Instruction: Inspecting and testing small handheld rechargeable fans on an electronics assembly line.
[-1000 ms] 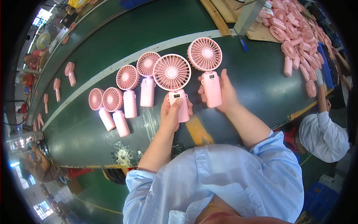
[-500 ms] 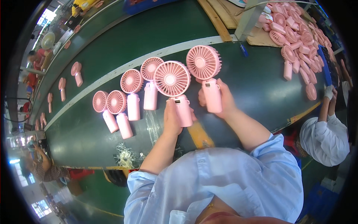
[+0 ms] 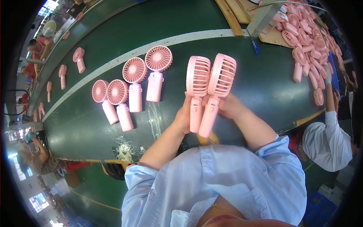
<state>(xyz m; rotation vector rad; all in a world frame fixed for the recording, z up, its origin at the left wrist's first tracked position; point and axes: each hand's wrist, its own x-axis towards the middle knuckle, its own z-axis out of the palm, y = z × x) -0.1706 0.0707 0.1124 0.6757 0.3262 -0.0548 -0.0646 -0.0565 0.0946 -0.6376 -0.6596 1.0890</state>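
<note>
Two pink handheld fans are held upright side by side in front of me, turned edge-on so their slotted cage sides show. My left hand [image 3: 183,115] is closed round the handle of the left fan [image 3: 198,77]. Round the right fan [image 3: 222,77] my right hand [image 3: 228,105] is closed, with its fingers mostly behind the handle. The two fan heads touch or nearly touch. To the left, several more pink fans [image 3: 135,70] lie on the dark green work surface [image 3: 261,87], their round grilles facing up.
A large heap of pink fans [image 3: 310,45] fills the far right, beside a metal post [image 3: 262,19] and a blue pen [image 3: 255,47]. More fans [image 3: 78,55] lie beyond the white strip at left. A tangle of pale shreds [image 3: 125,150] sits near the front edge. A co-worker [image 3: 327,142] reaches in at right.
Both held fans have been brought together and turned from facing me to edge-on. The co-worker's arm at right has moved toward the heap.
</note>
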